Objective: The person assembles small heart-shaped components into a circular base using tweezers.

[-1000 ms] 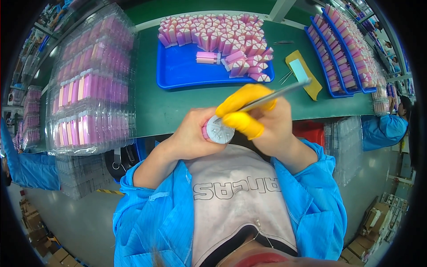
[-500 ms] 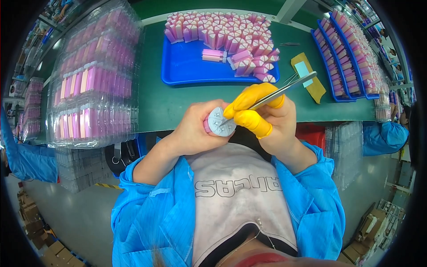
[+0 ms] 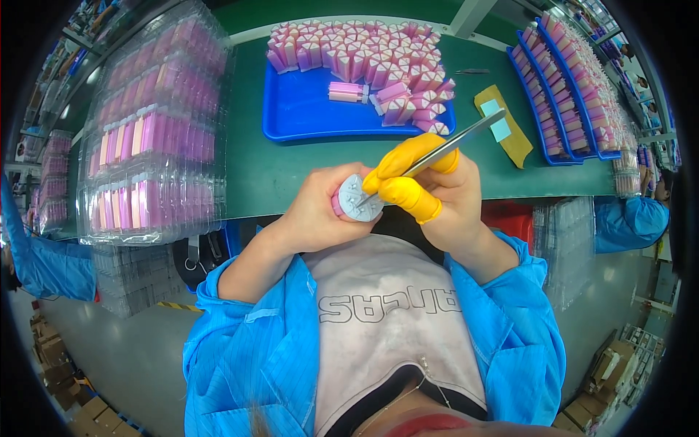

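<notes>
In front of my chest, my left hand point(image 3: 314, 206) is closed around a pink piece whose end carries a pale blue-grey round disc point(image 3: 355, 207) with small raised bumps. My right hand point(image 3: 457, 195), with yellow finger covers point(image 3: 411, 198) on its thumb and fingers, pinches a pair of metal tweezers point(image 3: 466, 136). Their tips reach down onto the disc's face, partly hidden by the yellow fingertips. Beyond the hands stands a blue tray point(image 3: 297, 120), packed at the back and right with upright pink and cream wedge-shaped pieces point(image 3: 357, 58); one such piece point(image 3: 347, 92) lies on its side.
Clear plastic trays point(image 3: 156, 226) of pink and cream pieces are stacked at the left. Blue trays point(image 3: 547, 135) with more pieces stand at the right. Nearer lie a tan sheet point(image 3: 518, 148) with a light blue strip point(image 3: 498, 122) and a small dark tool point(image 3: 473, 71).
My right hand and the tweezers have shifted slightly left, and the tweezers' far end sits a little higher. The disc has moved barely left in my left hand.
</notes>
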A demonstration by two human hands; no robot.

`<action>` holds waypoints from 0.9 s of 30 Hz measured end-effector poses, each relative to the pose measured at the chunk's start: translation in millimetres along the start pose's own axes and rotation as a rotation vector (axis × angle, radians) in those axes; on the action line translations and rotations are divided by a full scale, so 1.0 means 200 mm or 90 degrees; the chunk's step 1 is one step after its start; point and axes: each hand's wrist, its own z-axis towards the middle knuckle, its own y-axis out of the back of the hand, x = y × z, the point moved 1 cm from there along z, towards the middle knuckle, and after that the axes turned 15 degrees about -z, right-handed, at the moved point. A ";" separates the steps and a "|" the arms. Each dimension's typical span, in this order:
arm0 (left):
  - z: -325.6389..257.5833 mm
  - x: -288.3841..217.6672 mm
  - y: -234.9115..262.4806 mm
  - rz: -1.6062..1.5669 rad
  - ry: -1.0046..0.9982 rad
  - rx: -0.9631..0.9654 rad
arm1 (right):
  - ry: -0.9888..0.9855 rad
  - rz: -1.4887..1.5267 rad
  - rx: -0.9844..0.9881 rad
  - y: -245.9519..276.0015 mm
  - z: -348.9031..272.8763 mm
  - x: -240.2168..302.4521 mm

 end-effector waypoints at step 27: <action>0.01 0.03 0.03 -0.126 0.131 0.057 | 0.086 -0.322 0.103 0.05 0.04 0.03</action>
